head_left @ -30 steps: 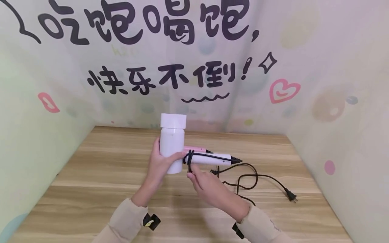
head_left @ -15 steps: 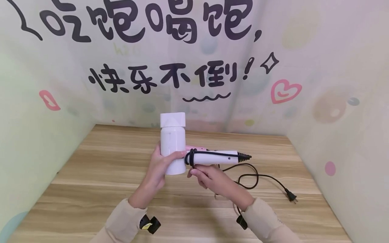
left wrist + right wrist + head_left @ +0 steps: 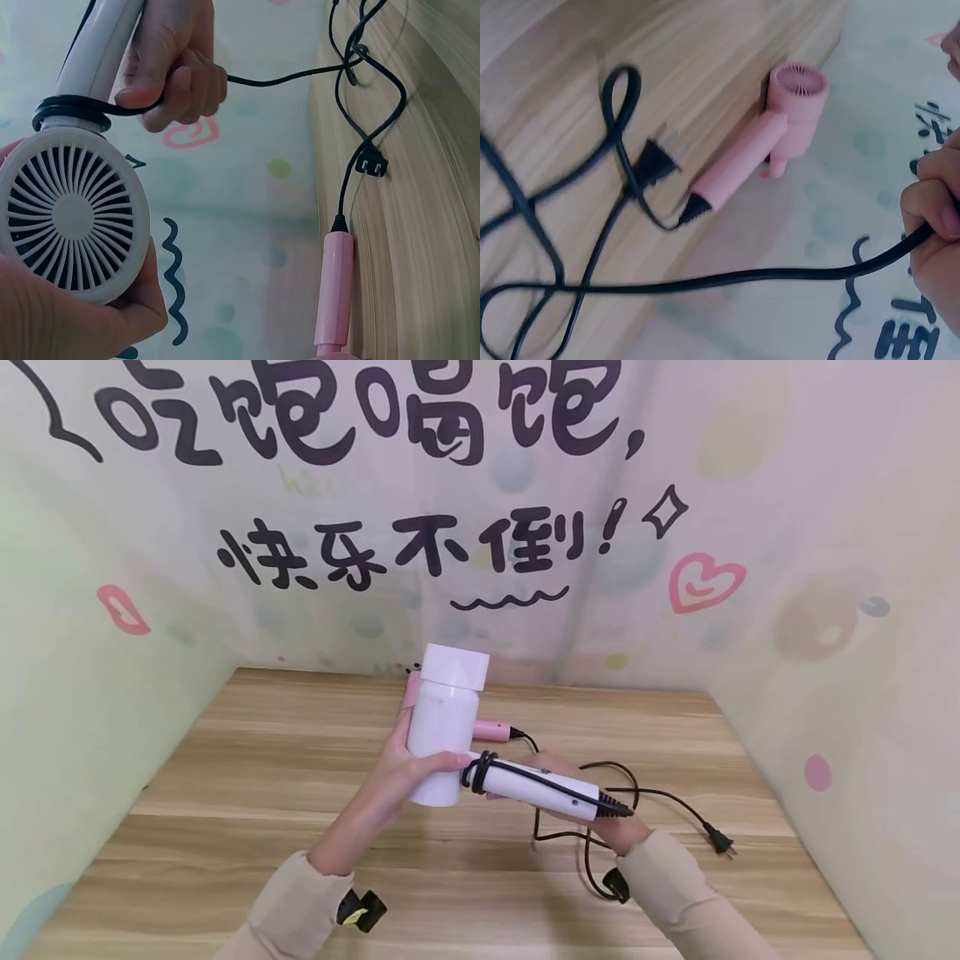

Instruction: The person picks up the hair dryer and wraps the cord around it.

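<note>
My left hand (image 3: 393, 777) grips the body of a white hair dryer (image 3: 444, 718) above the table, its nozzle pointing up and its handle slanting down to the right. Black cord (image 3: 480, 774) is wound in several loops round the handle's base. In the left wrist view, the thumb and curled fingers of my right hand (image 3: 176, 67) pinch that cord beside the handle. The head view shows this hand partly hidden behind the handle. From its fingers, a length of cord (image 3: 742, 276) runs towards the table in the right wrist view.
Behind the white dryer, a pink hair dryer (image 3: 492, 731) lies on the wooden table (image 3: 225, 793). Loose black cords curve across the table's right side, with a two-pin plug (image 3: 720, 841) at one end. Printed walls enclose the back and sides.
The white hair dryer has shifted right and tilted, its handle end dropping. My right hand has passed from below the handle to behind it, carrying the cord. More of the pink dryer shows.
</note>
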`<state>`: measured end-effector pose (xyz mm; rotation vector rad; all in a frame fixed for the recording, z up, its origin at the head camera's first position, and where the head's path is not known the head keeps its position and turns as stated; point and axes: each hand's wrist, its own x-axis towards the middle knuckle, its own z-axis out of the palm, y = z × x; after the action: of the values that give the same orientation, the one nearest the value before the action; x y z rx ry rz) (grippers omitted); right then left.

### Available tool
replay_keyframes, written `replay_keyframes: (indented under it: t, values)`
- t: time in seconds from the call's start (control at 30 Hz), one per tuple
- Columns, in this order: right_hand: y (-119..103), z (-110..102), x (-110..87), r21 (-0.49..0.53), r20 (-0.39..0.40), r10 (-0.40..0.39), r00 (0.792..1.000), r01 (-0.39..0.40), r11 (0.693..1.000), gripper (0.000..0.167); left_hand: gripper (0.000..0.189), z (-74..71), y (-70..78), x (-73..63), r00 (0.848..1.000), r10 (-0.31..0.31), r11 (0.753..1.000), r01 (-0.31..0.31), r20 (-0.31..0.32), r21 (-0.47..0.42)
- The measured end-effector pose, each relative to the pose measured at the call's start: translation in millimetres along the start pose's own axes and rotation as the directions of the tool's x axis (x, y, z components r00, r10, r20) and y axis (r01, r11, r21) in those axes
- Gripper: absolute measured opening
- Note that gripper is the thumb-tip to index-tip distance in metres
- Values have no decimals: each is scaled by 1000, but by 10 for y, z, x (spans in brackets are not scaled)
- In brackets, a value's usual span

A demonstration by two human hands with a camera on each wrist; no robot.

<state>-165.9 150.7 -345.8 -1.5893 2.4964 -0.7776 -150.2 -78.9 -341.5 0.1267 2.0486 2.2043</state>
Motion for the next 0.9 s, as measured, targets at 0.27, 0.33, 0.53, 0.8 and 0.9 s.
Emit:
replay_keyframes:
  t: [0.27,0.33,0.53,0.8,0.9]
  values:
    - [119,-37,11,-2,-40,252,967,-252,968,6,79,-24,-7,13,994,29,999,-34,102,43]
    - [128,-18,-18,-10,-68,248,966,-249,968,6,78,-27,-3,7,990,41,997,-49,131,59]
    - [78,-10,-46,-84,-117,273,955,-283,955,11,67,-28,-9,13,965,107,988,-130,241,82]
    - [54,-42,-17,-261,-174,271,947,-309,915,26,62,-28,-20,25,948,93,983,-137,306,125]
    - [44,-35,-2,-320,-208,238,949,-296,900,29,62,-23,-21,26,944,73,979,-128,322,156]
